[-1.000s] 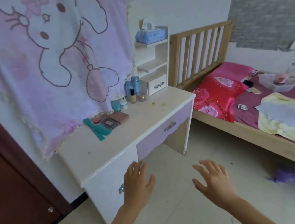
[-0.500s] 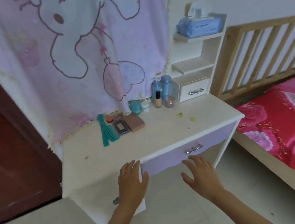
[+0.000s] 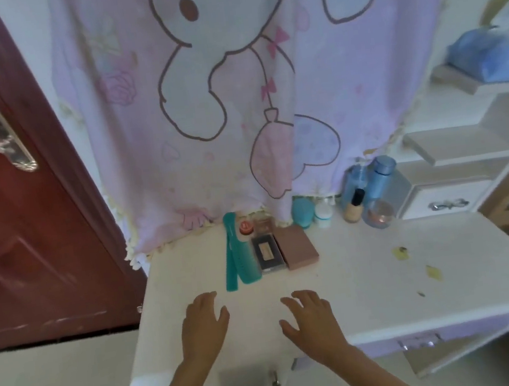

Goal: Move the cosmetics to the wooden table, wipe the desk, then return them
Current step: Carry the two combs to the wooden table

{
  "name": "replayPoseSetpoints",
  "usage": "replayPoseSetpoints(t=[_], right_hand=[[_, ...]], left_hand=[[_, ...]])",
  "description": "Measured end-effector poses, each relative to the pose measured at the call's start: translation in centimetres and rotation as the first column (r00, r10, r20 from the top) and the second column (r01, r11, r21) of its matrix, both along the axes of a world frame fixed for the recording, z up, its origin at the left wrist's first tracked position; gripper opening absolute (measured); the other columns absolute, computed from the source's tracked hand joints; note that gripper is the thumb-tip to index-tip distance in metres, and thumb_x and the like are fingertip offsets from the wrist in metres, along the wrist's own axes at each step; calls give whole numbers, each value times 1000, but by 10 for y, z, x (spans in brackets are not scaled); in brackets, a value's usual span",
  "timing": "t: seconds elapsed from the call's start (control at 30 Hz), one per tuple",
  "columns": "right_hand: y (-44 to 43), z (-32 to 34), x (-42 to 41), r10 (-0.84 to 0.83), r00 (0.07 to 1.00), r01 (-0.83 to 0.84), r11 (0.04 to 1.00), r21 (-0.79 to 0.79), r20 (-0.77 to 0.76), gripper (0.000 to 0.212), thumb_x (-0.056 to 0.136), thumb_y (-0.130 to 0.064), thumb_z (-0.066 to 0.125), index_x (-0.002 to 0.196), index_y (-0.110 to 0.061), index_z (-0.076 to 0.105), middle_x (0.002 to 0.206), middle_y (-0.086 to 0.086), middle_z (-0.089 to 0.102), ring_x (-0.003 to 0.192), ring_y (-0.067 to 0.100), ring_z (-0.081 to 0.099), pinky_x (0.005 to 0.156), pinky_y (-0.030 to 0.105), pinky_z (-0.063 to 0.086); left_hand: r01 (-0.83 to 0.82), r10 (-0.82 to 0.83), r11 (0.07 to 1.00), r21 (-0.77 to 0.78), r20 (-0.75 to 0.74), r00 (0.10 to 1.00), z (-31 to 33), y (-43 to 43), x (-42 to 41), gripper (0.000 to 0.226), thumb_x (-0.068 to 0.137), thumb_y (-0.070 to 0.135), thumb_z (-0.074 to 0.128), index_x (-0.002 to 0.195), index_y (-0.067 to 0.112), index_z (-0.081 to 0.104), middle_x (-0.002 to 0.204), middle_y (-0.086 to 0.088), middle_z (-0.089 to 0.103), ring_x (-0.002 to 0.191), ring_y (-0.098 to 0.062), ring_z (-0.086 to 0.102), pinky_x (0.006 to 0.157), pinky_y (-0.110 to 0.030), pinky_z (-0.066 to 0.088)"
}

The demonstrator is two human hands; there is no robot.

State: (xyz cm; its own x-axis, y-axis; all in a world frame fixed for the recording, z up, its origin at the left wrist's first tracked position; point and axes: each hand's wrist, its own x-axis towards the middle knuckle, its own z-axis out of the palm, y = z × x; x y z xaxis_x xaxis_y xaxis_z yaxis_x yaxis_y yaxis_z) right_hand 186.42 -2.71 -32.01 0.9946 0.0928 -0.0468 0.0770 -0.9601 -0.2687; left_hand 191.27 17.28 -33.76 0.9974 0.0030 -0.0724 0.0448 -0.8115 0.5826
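Cosmetics (image 3: 296, 247) partly behind hanging cloth (image 3: 235, 99)

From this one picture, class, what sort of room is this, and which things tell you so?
Probably a bedroom dressing corner: a white desk holds bottles, a green comb and makeup cases, under a cartoon curtain, with a brown door on the left.
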Motion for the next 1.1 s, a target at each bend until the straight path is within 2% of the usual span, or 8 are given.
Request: replayPoseSetpoints(t=[0.17, 0.27, 0.4, 0.57, 0.73, 0.9, 1.0, 1.1], right_hand=[[24, 1, 92, -18, 1000, 19, 999, 27, -7, 46, 92, -38, 43, 136, -25, 35, 138, -5, 40, 129, 13, 31, 105, 29, 27], [35, -7, 123, -4, 998, 3, 1000, -10, -63, 46, 90, -35, 44, 134, -23, 35, 133, -3, 43, 125, 15, 34, 102, 30, 30], [37, -23, 143, 36, 990, -46, 997, -68, -139, 49, 87, -35, 46, 133, -20, 34, 135, -3, 40, 126, 16, 32, 103, 31, 29], [39, -30, 174, 100, 978, -125, 984, -126, -185, 55, 88, -37, 44, 137, -15, 30, 143, 3, 34, 136, 20, 23, 110, 35, 20], [45, -33, 201, 154, 963, -196, 964, -178, -222, 61, 87, -42, 47, 136, -12, 28, 143, 7, 32, 137, 20, 20, 110, 41, 18], [46, -35, 215, 162, 945, -229, 948, -222, -282, 71, 84, -49, 51, 138, -14, 23, 138, 10, 37, 133, 25, 25, 107, 47, 20], [50, -33, 217, 181, 935, -261, 933, -246, -306, 74, 83, -46, 53, 140, -13, 20, 134, 12, 38, 128, 27, 28, 106, 47, 20], [56, -32, 216, 167, 940, -244, 938, -246, -297, 73, 84, -35, 52, 142, -8, 15, 131, 14, 38, 124, 28, 32, 106, 45, 21]], left_hand=[[32, -29, 999, 33, -94, 995, -11, 0, 76, 49, 92, 33, 47, 136, 15, 37, 139, -2, 42, 125, -16, 41, 101, -27, 36], [101, -86, 991, 83, -172, 981, -15, -6, 110, 52, 89, 36, 52, 134, 15, 37, 133, -3, 44, 122, -17, 42, 95, -28, 40], [221, -178, 965, 145, -261, 949, -21, -16, 128, 40, 87, 30, 53, 122, 16, 44, 121, -5, 47, 112, -19, 45, 86, -30, 45], [248, -182, 945, 214, -288, 940, -18, -21, 138, 26, 87, 24, 47, 111, 15, 49, 114, -7, 47, 106, -23, 45, 78, -32, 45], [273, -197, 931, 244, -294, 935, -19, -17, 140, 37, 90, 26, 44, 126, 20, 43, 119, -7, 44, 108, -24, 43, 81, -32, 44], [259, -162, 906, 336, -291, 943, -20, -7, 141, 38, 90, 19, 41, 128, 23, 45, 119, -6, 43, 109, -25, 43, 79, -31, 41], [233, -130, 888, 397, -269, 954, -20, 2, 144, 37, 89, 13, 39, 125, 20, 46, 118, -6, 45, 107, -25, 43, 72, -30, 35], [191, -85, 900, 391, -271, 959, -21, 2, 143, 28, 90, 18, 39, 116, 15, 48, 115, -6, 49, 104, -23, 45, 72, -29, 37]])
